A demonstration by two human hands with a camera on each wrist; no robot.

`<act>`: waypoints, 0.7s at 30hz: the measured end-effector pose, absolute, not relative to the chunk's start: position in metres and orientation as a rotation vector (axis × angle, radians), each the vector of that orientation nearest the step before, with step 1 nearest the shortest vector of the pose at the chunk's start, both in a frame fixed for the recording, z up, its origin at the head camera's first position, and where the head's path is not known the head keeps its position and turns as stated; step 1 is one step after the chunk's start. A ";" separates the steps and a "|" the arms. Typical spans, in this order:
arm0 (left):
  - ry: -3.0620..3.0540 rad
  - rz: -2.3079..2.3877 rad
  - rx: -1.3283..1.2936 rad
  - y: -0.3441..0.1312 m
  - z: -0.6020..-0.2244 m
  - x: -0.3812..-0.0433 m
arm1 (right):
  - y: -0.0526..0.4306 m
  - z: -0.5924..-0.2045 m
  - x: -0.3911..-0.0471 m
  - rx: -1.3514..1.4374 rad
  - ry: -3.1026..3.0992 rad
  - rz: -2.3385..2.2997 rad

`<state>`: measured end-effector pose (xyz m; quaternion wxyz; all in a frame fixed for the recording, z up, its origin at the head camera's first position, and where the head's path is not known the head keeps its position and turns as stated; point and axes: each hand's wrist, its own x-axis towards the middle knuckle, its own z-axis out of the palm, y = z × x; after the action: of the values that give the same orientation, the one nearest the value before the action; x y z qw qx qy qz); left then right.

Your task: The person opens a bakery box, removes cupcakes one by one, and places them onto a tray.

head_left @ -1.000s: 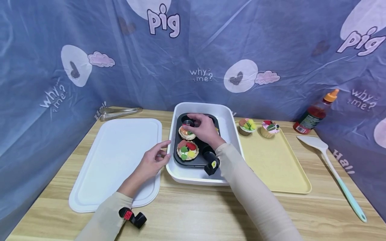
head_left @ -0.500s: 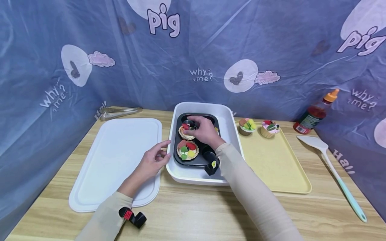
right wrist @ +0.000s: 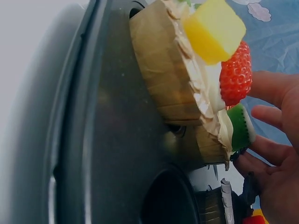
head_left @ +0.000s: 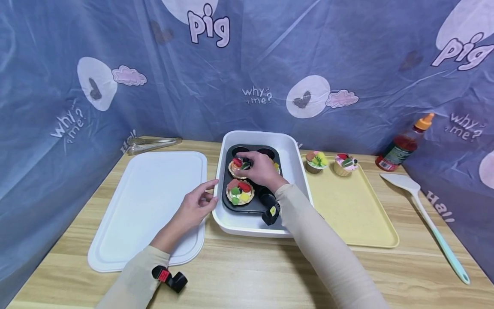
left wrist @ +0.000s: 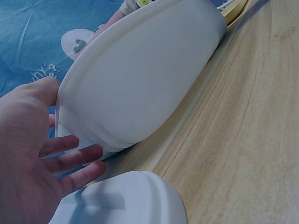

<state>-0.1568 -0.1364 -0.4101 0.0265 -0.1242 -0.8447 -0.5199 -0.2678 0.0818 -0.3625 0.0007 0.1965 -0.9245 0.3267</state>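
My right hand (head_left: 260, 167) reaches into the white bin (head_left: 264, 230) and holds a small fruit cupcake (head_left: 236, 162) with thumb and fingers around its top. This cupcake sits in a cup of the dark muffin tin (head_left: 247, 211); its green-edged fruit slice (right wrist: 239, 127) is right at the fingers in the right wrist view. In front of it another cupcake (head_left: 240, 192) carries a strawberry and a yellow cube. A third, mostly behind the hand, shows at the tin's right side. My left hand (head_left: 197, 204) touches the bin's left rim, fingers loosely extended.
A white tray (head_left: 154, 201) lies left of the bin, with metal tongs (head_left: 154, 144) behind it. On the right, a yellow tray (head_left: 349, 210) bears two cupcakes (head_left: 316, 162). Farther right are a sauce bottle (head_left: 403, 146) and a spatula (head_left: 426, 214). Printed cloth (head_left: 231, 103) hangs behind.
My right thumb and fingers have shifted slightly left and forward around the cupcake's top, which shows more of its fruit. My left hand has stayed at the rim.
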 end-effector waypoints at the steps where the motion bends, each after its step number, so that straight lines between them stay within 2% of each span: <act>1: -2.612 -1.605 -0.382 -0.136 -0.410 -0.157 | 0.082 -0.362 -0.268 0.617 -2.909 1.023; 21: -2.603 -1.599 -0.397 -0.136 -0.410 -0.156 | 0.082 -0.365 -0.270 0.662 -2.941 0.941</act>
<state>-0.1564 -0.1364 -0.4101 0.0303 -0.1286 -0.8446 -0.5188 -0.2699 0.0818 -0.3653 -0.0083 0.2095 -0.9313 0.2980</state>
